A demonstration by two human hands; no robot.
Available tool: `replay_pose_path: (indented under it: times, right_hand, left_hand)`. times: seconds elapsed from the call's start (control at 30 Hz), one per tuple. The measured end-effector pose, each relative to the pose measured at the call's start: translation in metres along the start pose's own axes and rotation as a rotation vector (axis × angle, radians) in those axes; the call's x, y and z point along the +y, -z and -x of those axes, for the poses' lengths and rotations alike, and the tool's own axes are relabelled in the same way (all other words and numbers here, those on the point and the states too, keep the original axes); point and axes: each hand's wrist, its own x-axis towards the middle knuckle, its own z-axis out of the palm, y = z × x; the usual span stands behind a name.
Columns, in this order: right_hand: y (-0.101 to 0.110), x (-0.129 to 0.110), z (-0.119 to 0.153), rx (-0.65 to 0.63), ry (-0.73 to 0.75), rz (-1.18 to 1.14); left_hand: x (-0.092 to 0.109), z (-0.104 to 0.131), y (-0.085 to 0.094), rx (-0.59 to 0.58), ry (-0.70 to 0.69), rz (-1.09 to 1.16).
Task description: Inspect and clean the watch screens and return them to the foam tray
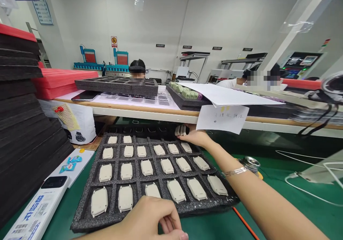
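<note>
While the black foam tray [158,172] lies flat on the green mat [268,182] before me, most of its pockets hold cream plastic housings [147,167]; the far row is bare. My right hand [193,137] reaches to the tray's far right corner, clasped on a small stack of housings [181,130]. My left hand [152,220] rests at the near edge, fingers curled loosely against the foam, gripping nothing that I can see. With my arm stretched over the filled rows, I judge a dragged wrist could knock seated pieces askew, or the stack could slip apart. A paper note [222,118] hangs from the shelf with handwriting too faint to read; the white box [37,206] at left bears blue characters I cannot make out.
</note>
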Motion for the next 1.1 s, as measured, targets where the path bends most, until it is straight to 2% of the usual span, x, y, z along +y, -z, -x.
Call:
replay_pose_path:
  times: [0.1, 0.2, 0.23, 0.27, 0.37, 0.43, 0.53, 0.6, 0.7, 1.1]
  right_hand:
    - [0.000, -0.033, 0.031, 0.027, 0.096, -0.127]
    - [0.004, -0.075, 0.070, 0.072, 0.263, -0.294]
    - [0.005, -0.087, 0.083, 0.088, 0.309, -0.345]
    - [0.006, -0.098, 0.095, 0.094, 0.352, -0.389]
    - [0.004, -0.118, 0.122, 0.088, 0.473, -0.591]
    - [0.000, -0.124, 0.131, 0.048, 0.495, -0.739]
    - [-0.005, -0.126, 0.139, -0.001, 0.469, -0.830]
    - [-0.006, -0.125, 0.143, 0.023, 0.491, -0.852]
    - [-0.006, -0.123, 0.147, 0.069, 0.550, -0.879]
    - [-0.005, -0.122, 0.152, 0.061, 0.608, -0.926]
  left_hand:
    - [0.007, -0.002, 0.003, 0.154, 0.081, 0.302]
    - [0.009, -0.006, 0.010, 0.458, 0.067, 0.736]
    - [0.010, -0.007, 0.012, 0.523, 0.061, 0.850]
    - [0.011, -0.007, 0.014, 0.533, 0.061, 0.941]
    - [0.019, -0.002, 0.016, 0.340, 0.085, 1.090]
    - [0.026, 0.002, 0.015, 0.247, 0.094, 1.115]
    - [0.032, 0.008, 0.012, 0.274, 0.068, 1.104]
    - [0.034, 0.012, 0.010, 0.289, 0.066, 1.086]
    - [0.034, 0.015, 0.008, 0.258, 0.076, 1.073]
    - [0.031, 0.015, 0.008, 0.216, 0.040, 0.987]
